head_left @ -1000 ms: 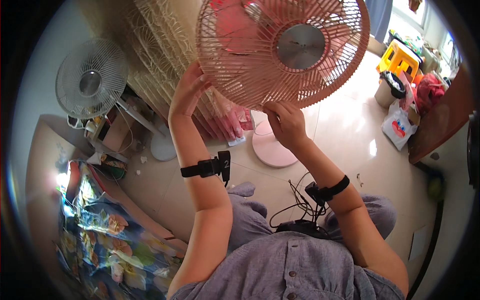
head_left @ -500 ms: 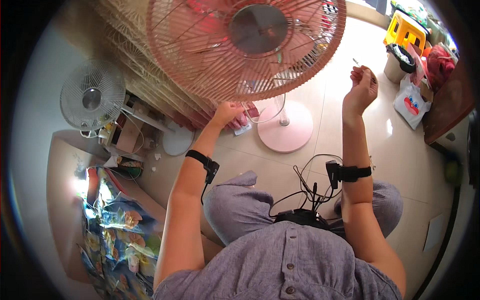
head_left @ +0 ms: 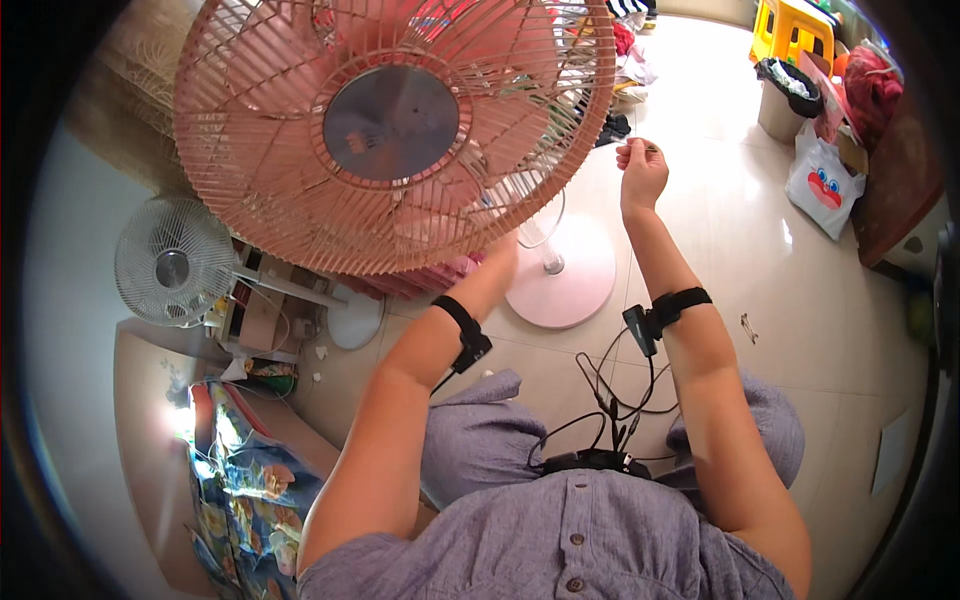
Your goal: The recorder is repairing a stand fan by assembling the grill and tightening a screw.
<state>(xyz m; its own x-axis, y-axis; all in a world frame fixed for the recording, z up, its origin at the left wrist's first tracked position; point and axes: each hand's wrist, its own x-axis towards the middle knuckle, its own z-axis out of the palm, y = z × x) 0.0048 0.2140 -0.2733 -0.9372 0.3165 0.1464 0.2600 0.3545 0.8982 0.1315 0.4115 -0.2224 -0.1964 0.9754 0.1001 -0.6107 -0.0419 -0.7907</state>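
A pink standing fan (head_left: 391,124) with a wire cage and a grey centre disc fills the upper left, tilted toward me. Its round pink base (head_left: 565,285) rests on the floor behind. My left hand (head_left: 502,225) reaches behind the lower right of the cage; the wires hide its fingers, so their hold cannot be told. To the right of the cage I raise my right hand (head_left: 642,172), fingers pinched on a thin stick-like tool (head_left: 655,149). Only a short piece of the tool shows, and its kind is unclear.
A white fan (head_left: 172,268) leans at the left by a curtain. Black cables (head_left: 612,410) lie between my legs. At the right are a bin (head_left: 788,100), a white bag (head_left: 824,187), a yellow stool (head_left: 792,35) and a wooden cabinet (head_left: 905,205).
The pink fan's head now appears lower and farther left. My left hand has gone behind its cage. My right hand has moved left, closer to the cage, still pinching the thin tool.
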